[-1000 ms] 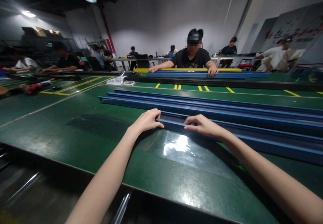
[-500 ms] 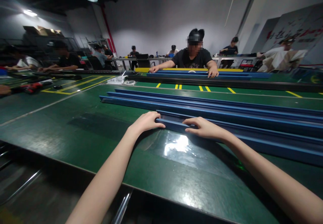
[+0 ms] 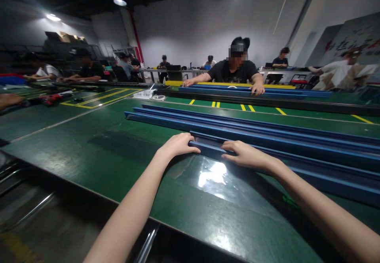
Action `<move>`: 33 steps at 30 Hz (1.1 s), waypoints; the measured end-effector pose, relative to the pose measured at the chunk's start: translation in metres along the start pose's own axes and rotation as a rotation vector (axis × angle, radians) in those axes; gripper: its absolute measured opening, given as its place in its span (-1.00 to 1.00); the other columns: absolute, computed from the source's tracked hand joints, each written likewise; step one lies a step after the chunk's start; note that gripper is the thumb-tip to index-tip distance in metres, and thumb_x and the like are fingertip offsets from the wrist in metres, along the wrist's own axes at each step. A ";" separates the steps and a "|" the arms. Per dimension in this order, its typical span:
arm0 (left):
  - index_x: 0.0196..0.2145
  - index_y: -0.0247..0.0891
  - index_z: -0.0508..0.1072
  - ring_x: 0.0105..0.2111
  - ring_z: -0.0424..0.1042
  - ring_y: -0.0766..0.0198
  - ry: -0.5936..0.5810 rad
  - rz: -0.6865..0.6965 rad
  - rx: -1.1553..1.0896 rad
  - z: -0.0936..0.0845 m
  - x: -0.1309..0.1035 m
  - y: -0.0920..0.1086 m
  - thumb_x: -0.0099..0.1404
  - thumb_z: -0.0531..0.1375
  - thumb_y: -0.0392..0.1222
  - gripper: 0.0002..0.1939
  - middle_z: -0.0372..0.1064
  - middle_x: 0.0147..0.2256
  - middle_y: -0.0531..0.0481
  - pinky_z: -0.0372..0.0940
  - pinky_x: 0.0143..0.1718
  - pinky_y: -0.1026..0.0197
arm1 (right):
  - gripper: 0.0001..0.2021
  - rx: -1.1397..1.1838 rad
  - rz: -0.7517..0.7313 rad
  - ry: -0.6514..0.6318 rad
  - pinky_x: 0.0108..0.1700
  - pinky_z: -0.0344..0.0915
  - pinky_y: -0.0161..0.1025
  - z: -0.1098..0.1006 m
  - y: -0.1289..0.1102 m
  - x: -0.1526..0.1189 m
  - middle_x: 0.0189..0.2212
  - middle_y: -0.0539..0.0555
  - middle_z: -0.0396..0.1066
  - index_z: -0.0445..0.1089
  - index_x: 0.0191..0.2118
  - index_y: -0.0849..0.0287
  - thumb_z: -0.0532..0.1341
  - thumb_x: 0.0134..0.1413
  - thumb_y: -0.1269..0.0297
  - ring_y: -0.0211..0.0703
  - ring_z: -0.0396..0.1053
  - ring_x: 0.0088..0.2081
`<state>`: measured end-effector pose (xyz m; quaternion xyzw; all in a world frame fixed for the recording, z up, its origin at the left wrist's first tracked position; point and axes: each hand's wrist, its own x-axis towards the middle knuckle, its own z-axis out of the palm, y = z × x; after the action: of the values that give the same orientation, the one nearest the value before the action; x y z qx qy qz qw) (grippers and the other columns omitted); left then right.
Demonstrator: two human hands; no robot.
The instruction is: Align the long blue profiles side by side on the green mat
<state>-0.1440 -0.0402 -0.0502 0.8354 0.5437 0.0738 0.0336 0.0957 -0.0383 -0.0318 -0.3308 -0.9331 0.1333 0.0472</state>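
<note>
A long blue channel profile (image 3: 209, 150) lies closest to me on the green table, its open side up. My left hand (image 3: 178, 145) is closed around its left end, thumb against the near wall and fingers curled over the end. Further right along the same profile, my right hand (image 3: 247, 155) pinches the near wall, fingertips inside the channel and thumb outside. Just beyond, more blue profiles (image 3: 184, 123) lie roughly parallel and stretch out of view to the right.
Clear film (image 3: 219, 184) lies on the green table (image 3: 118, 172) before me. Across it, a co-worker (image 3: 237, 67) touches blue profiles near a yellow bar (image 3: 175, 83). A long black bar (image 3: 326, 105), a white tray (image 3: 144, 93) and a red tool (image 3: 50, 99) lie further off.
My view has turned slightly left, so everything sits a little further right in the picture. Both hands keep their places on the blue profile, with the right hand's fingers shifting slightly.
</note>
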 end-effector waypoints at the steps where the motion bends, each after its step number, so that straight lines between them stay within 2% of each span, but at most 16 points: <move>1: -0.29 -0.20 0.39 -0.25 0.35 0.17 0.002 -0.003 0.012 0.000 0.000 0.000 0.07 0.07 0.22 -0.55 0.36 -0.27 -0.02 0.18 -0.34 0.28 | -0.71 -0.014 0.005 -0.001 -0.30 0.16 -0.34 0.000 -0.001 0.002 -0.31 0.14 0.35 0.35 -0.30 0.25 -0.02 0.06 0.18 -0.20 0.29 -0.32; 8: -0.29 -0.17 0.40 -0.29 0.35 0.18 0.000 -0.024 0.086 -0.006 -0.004 -0.001 0.04 0.10 0.20 -0.57 0.34 -0.29 0.00 0.18 -0.37 0.29 | -0.74 -0.165 0.004 0.020 -0.40 0.10 -0.36 0.004 -0.013 0.020 -0.35 0.13 0.36 0.33 -0.35 0.22 -0.01 0.04 0.19 -0.23 0.29 -0.38; 12: -0.31 -0.19 0.39 -0.30 0.36 0.19 0.004 -0.029 0.110 -0.009 -0.006 0.000 0.04 0.12 0.17 -0.60 0.33 -0.30 0.00 0.18 -0.39 0.29 | -0.76 -0.116 -0.053 0.047 -0.38 0.10 -0.36 0.006 -0.015 0.029 -0.34 0.11 0.38 0.33 -0.32 0.21 -0.01 0.04 0.23 -0.23 0.30 -0.37; 16: -0.32 -0.20 0.39 -0.31 0.36 0.19 0.002 -0.026 0.116 -0.011 -0.006 0.001 0.06 0.11 0.16 -0.61 0.34 -0.30 0.00 0.17 -0.41 0.30 | -0.73 -0.049 -0.117 0.087 -0.32 0.12 -0.36 0.009 -0.017 0.039 -0.26 0.13 0.39 0.29 -0.16 0.21 0.01 0.02 0.28 -0.21 0.32 -0.30; 19: -0.31 -0.20 0.39 -0.31 0.36 0.19 -0.005 -0.035 0.123 -0.010 -0.006 0.001 0.06 0.11 0.17 -0.60 0.34 -0.30 -0.02 0.18 -0.40 0.30 | -0.68 -0.070 -0.128 0.056 -0.34 0.12 -0.35 0.011 -0.017 0.044 -0.28 0.14 0.41 0.26 -0.09 0.22 0.03 -0.02 0.32 -0.20 0.33 -0.34; 29: -0.26 -0.17 0.39 -0.25 0.36 0.15 -0.031 -0.039 0.088 -0.010 -0.005 0.001 0.08 0.11 0.14 -0.62 0.37 -0.26 -0.02 0.19 -0.35 0.28 | -0.67 -0.026 -0.132 0.043 -0.25 0.16 -0.31 0.014 -0.018 0.049 -0.20 0.21 0.37 0.28 -0.12 0.27 0.06 -0.05 0.29 -0.13 0.31 -0.24; 33: -0.26 -0.16 0.39 -0.27 0.36 0.16 -0.016 -0.025 0.101 -0.009 -0.005 0.001 0.08 0.11 0.12 -0.64 0.36 -0.27 -0.01 0.19 -0.36 0.27 | -0.69 0.001 -0.109 0.032 -0.27 0.16 -0.32 0.014 -0.019 0.048 -0.25 0.19 0.38 0.28 -0.14 0.27 0.05 -0.03 0.27 -0.17 0.31 -0.28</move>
<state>-0.1470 -0.0455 -0.0414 0.8298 0.5567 0.0393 -0.0034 0.0441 -0.0255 -0.0403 -0.2817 -0.9487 0.1259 0.0696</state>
